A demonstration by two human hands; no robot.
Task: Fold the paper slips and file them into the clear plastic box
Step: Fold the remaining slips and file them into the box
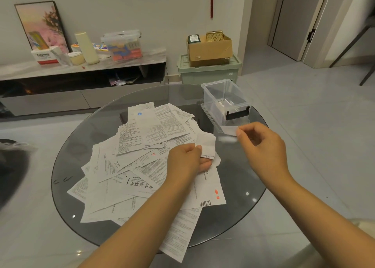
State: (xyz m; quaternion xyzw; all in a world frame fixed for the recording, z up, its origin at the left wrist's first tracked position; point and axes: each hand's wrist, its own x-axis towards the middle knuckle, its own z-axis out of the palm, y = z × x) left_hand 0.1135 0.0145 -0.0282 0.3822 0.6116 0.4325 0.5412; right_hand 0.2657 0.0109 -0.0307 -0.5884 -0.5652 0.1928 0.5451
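Head view: paper everywhere, and both hands are busy over the round dark glass table point(85, 146).
Right hand: the right hand point(261, 146) pinches a small folded white slip point(230, 130) between thumb and forefinger, the other fingers loosely curled, just this side of the box's near end.
Left hand: the left hand point(188, 160) has its fingers curled round a partly folded white paper slip point(207, 146), held just above the heap.
Box: the clear plastic box with the black latch point(225, 101) stands open near the table's far right edge, a few folded slips already lying inside.
Pile: a loose heap of printed white paper slips point(146, 156) covers the table's middle, plenty left to fold.
Handling: these look feather-light, thin and floppy; they'll crease easily and may spring open or slide on the glass. Best taken by an edge or corner in a fingertip pinch.
Next: that right-hand slip looks ready for dropping in.
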